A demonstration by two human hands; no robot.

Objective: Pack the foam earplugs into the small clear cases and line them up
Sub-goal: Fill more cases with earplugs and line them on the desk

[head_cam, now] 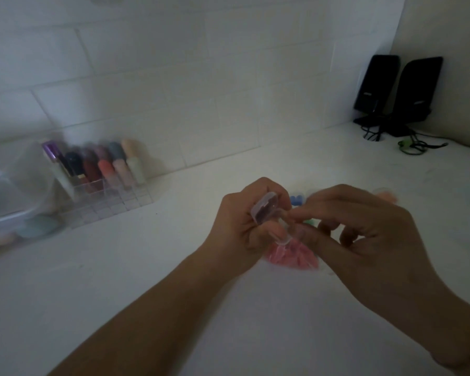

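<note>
1. Above the middle of the white counter [147, 267], in the head view, we see the left hand [244, 226] with its fingers curled around a small clear case [267, 213]; its lid stands open.
2. The right hand [364, 232] meets the case at its lower edge. The grip of this hand looks like a pinch at the case, but the picture is blurred, so we cannot tell if an earplug is between the fingertips.
3. We judge that the step in hand is to put an earplug into the open case. To do it well, we would keep the case steady in the left hand with the opening turned up, press the foam in fully so that nothing stands out, and only then close the lid.
4. Under the hands lies a clear bag of pink earplugs [293, 256] on the counter. Just behind the hands we see blue earplugs [296, 200]; whether they are already in a case, we cannot tell. A green thing shows between the fingers, too small to name.
5. At the left stands a clear organizer [114, 196] that holds a row of cosmetic tubes [106, 166]. Further left is a plastic box [8, 210], and its contents are unclear.
6. In the far right corner stand two black speakers [399, 90] with cables.
</note>
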